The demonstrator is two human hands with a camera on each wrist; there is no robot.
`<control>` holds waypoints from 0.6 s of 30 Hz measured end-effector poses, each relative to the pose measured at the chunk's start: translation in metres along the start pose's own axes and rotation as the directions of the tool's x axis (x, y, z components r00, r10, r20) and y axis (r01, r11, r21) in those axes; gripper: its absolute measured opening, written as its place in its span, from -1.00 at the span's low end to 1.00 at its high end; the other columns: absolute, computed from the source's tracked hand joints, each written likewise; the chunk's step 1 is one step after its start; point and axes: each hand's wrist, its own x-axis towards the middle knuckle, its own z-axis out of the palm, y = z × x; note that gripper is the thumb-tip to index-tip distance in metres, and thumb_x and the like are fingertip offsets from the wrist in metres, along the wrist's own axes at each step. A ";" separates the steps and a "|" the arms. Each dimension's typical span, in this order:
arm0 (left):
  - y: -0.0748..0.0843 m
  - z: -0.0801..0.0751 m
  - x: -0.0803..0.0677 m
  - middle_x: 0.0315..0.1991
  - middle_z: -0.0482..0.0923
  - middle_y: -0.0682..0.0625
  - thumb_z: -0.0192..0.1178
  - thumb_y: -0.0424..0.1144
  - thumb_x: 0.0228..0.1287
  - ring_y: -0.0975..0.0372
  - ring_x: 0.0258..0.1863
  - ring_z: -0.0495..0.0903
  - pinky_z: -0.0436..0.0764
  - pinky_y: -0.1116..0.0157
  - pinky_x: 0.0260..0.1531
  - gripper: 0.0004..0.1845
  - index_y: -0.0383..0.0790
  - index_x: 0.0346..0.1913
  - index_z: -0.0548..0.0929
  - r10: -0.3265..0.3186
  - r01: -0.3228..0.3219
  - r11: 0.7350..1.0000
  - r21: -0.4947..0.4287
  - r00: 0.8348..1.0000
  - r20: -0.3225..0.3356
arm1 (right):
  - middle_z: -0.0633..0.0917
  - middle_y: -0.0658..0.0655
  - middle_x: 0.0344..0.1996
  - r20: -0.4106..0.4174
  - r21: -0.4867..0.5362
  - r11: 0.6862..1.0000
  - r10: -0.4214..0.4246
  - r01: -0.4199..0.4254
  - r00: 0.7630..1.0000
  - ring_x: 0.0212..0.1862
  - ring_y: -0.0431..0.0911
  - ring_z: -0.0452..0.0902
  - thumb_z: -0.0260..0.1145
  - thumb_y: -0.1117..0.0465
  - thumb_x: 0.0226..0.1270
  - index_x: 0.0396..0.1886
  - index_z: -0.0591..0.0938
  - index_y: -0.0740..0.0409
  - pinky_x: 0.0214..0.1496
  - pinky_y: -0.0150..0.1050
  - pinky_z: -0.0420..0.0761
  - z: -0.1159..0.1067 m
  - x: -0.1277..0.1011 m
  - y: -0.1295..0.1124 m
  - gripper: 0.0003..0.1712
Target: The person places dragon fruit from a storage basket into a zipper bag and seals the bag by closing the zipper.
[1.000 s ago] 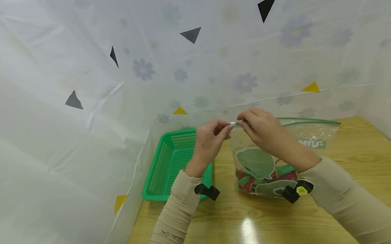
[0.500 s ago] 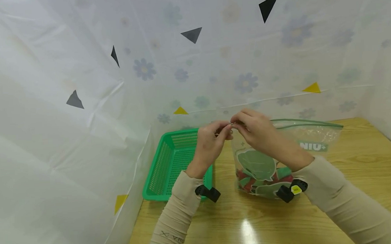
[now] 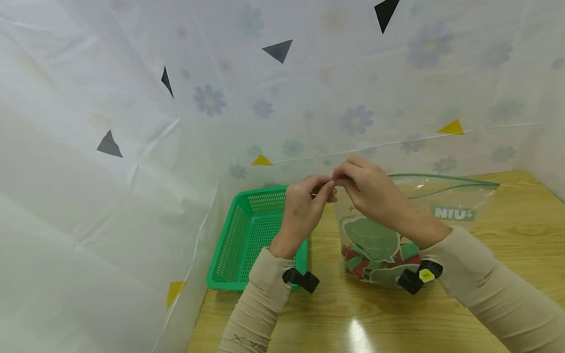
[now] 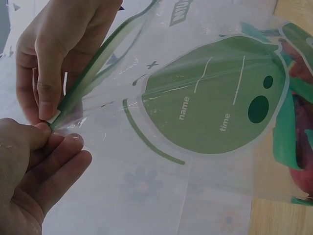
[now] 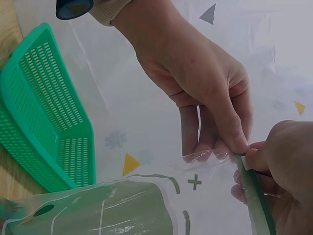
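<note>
A clear zip bag (image 3: 369,238) with green leaf-like prints stands upright on the table, red and green items showing through its lower part. My left hand (image 3: 301,213) pinches the bag's upper left corner between thumb and fingers. Right beside it, my right hand (image 3: 377,195) pinches the small white slider (image 4: 55,116) at the same end of the green zip strip (image 4: 93,68). The fingertips of both hands meet there. From the head the slider is hidden behind fingers. Right of the hands, the two green edges of the bag's mouth stand apart.
A green plastic basket (image 3: 219,254) with slotted walls stands left of the bag, partly behind my left forearm. The wooden table (image 3: 338,323) reaches a white sheet wall (image 3: 307,106) at the back and left.
My right hand has moved slightly left along the zip strip, up against my left fingertips. The white slider, visible between the hands earlier, is now covered in the head view.
</note>
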 end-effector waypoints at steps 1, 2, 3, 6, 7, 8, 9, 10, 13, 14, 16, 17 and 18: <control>0.000 0.000 0.000 -0.40 0.74 -0.10 0.14 -0.25 0.45 0.28 -0.46 0.73 0.63 0.59 -0.35 -0.79 -0.29 -0.12 0.72 0.001 -0.001 1.000 0.000 1.000 0.000 | 0.63 0.19 -0.32 -0.002 -0.002 1.000 0.004 -0.004 1.000 -0.35 -0.07 0.54 0.25 0.49 0.35 -0.27 0.67 0.30 -0.37 -0.24 0.53 0.000 -0.001 0.000 -0.91; -0.001 0.000 0.000 -0.40 0.74 -0.10 0.14 -0.24 0.45 0.28 -0.46 0.73 0.63 0.59 -0.35 -0.79 -0.29 -0.12 0.72 0.002 -0.002 1.000 0.000 1.000 0.000 | 0.63 0.19 -0.33 -0.003 -0.004 1.000 0.006 -0.006 1.000 -0.36 -0.07 0.54 0.25 0.48 0.35 -0.28 0.67 0.30 -0.37 -0.24 0.53 -0.001 -0.001 0.000 -0.91; -0.001 0.000 0.000 -0.40 0.74 -0.10 0.14 -0.25 0.45 0.28 -0.46 0.73 0.63 0.58 -0.35 -0.80 -0.29 -0.13 0.72 0.004 -0.004 1.000 -0.002 1.000 0.000 | 0.63 0.19 -0.33 -0.005 -0.008 1.000 0.007 -0.007 1.000 -0.35 -0.07 0.55 0.26 0.48 0.34 -0.28 0.67 0.30 -0.36 -0.23 0.54 -0.001 -0.002 0.001 -0.91; -0.002 0.001 -0.001 -0.39 0.74 -0.10 0.14 -0.25 0.45 0.28 -0.46 0.74 0.63 0.58 -0.34 -0.80 -0.28 -0.15 0.72 0.003 -0.003 1.000 -0.004 1.000 0.000 | 0.63 0.19 -0.34 -0.011 -0.016 1.000 0.014 -0.014 1.000 -0.36 -0.06 0.56 0.27 0.50 0.33 -0.30 0.67 0.31 -0.36 -0.22 0.55 -0.003 -0.003 0.001 -0.91; -0.003 0.001 -0.001 -0.39 0.74 -0.10 0.14 -0.24 0.46 0.28 -0.45 0.74 0.63 0.58 -0.34 -0.80 -0.28 -0.16 0.72 0.001 -0.001 1.000 -0.004 1.000 0.001 | 0.64 0.19 -0.34 -0.011 -0.016 1.000 0.016 -0.016 1.000 -0.36 -0.06 0.56 0.27 0.50 0.32 -0.30 0.68 0.31 -0.37 -0.22 0.56 -0.004 -0.004 0.002 -0.91; -0.003 0.001 -0.001 -0.38 0.74 -0.10 0.14 -0.24 0.46 0.28 -0.45 0.74 0.63 0.58 -0.34 -0.80 -0.28 -0.16 0.71 -0.002 0.002 1.000 -0.007 1.000 0.000 | 0.64 0.19 -0.34 -0.012 -0.019 1.000 0.018 -0.018 1.000 -0.36 -0.06 0.57 0.28 0.51 0.31 -0.30 0.68 0.32 -0.37 -0.22 0.56 -0.005 -0.005 0.002 -0.91; -0.003 0.001 -0.001 -0.38 0.73 -0.10 0.14 -0.24 0.46 0.28 -0.45 0.74 0.64 0.57 -0.34 -0.80 -0.28 -0.17 0.71 -0.007 0.007 1.000 -0.010 1.000 0.001 | 0.64 0.19 -0.34 -0.013 -0.021 1.000 0.019 -0.020 1.000 -0.35 -0.05 0.57 0.28 0.51 0.31 -0.31 0.68 0.33 -0.37 -0.21 0.57 -0.006 -0.005 0.003 -0.92; -0.003 0.001 -0.001 -0.38 0.73 -0.11 0.14 -0.24 0.46 0.28 -0.44 0.74 0.64 0.57 -0.33 -0.80 -0.27 -0.17 0.71 -0.011 0.011 1.000 -0.013 1.000 0.001 | 0.65 0.20 -0.34 -0.014 -0.024 0.999 0.021 -0.021 1.000 -0.35 -0.05 0.58 0.29 0.50 0.30 -0.31 0.68 0.33 -0.37 -0.21 0.57 -0.007 -0.006 0.003 -0.92; -0.003 0.000 -0.001 -0.37 0.73 -0.10 0.14 -0.23 0.46 0.28 -0.44 0.74 0.64 0.57 -0.33 -0.80 -0.27 -0.16 0.71 -0.019 0.019 1.000 -0.018 1.000 0.002 | 0.65 0.20 -0.33 -0.011 -0.036 0.999 0.021 -0.022 1.000 -0.35 -0.05 0.58 0.30 0.50 0.29 -0.31 0.68 0.33 -0.38 -0.21 0.58 -0.009 -0.008 0.005 -0.93; -0.003 -0.001 -0.001 -0.37 0.73 -0.11 0.14 -0.23 0.46 0.27 -0.44 0.74 0.64 0.57 -0.32 -0.80 -0.27 -0.16 0.71 -0.019 0.019 1.000 -0.021 1.000 0.001 | 0.65 0.20 -0.33 -0.011 -0.040 0.999 0.021 -0.021 1.000 -0.35 -0.05 0.59 0.31 0.51 0.28 -0.31 0.68 0.33 -0.38 -0.21 0.58 -0.010 -0.008 0.006 -0.93; -0.002 -0.001 -0.001 -0.37 0.73 -0.11 0.14 -0.24 0.45 0.27 -0.44 0.74 0.64 0.57 -0.33 -0.81 -0.28 -0.16 0.71 -0.016 0.016 1.000 -0.020 1.000 0.000 | 0.65 0.20 -0.33 -0.011 -0.043 0.999 0.019 -0.020 1.000 -0.35 -0.07 0.58 0.32 0.51 0.26 -0.30 0.68 0.32 -0.39 -0.22 0.58 -0.011 -0.010 0.006 -0.92; -0.002 -0.001 -0.001 -0.36 0.73 -0.11 0.15 -0.24 0.45 0.27 -0.43 0.74 0.64 0.57 -0.33 -0.81 -0.28 -0.16 0.71 -0.017 0.017 1.000 -0.018 1.000 0.001 | 0.65 0.19 -0.33 -0.011 -0.044 0.999 0.020 -0.020 1.000 -0.36 -0.08 0.58 0.32 0.52 0.25 -0.30 0.68 0.32 -0.39 -0.23 0.57 -0.012 -0.010 0.007 -0.91; -0.002 -0.001 -0.001 -0.36 0.73 -0.11 0.15 -0.25 0.45 0.27 -0.43 0.74 0.64 0.57 -0.32 -0.81 -0.28 -0.16 0.71 -0.019 0.019 1.000 -0.019 1.000 0.002 | 0.65 0.19 -0.33 -0.014 -0.043 0.999 0.019 -0.020 1.000 -0.36 -0.09 0.57 0.33 0.53 0.24 -0.31 0.68 0.32 -0.39 -0.24 0.57 -0.012 -0.011 0.007 -0.90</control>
